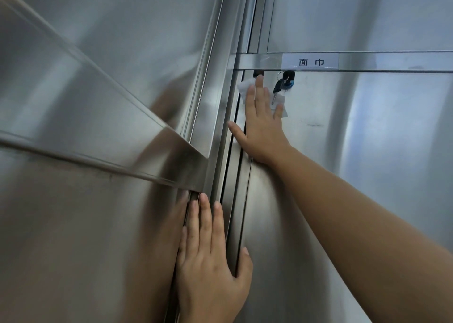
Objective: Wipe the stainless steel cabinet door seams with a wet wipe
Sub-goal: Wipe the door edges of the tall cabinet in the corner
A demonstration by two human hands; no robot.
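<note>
A white wet wipe point(243, 87) lies flat against the stainless steel cabinet door point(343, 131), near its upper left corner. My right hand point(259, 124) presses it there with straight fingers, thumb spread left over the vertical door seam point(236, 151). Part of the wipe shows above and right of the fingers. Lower down, my left hand point(210, 256) lies flat on the seam's metal strips, fingers pointing up, holding nothing.
A key with a black head point(278, 87) hangs from a lock point(289, 76) just right of the wipe. A white label point(310, 61) sits on the horizontal rail above. A slanted steel ledge point(98, 131) juts out at left.
</note>
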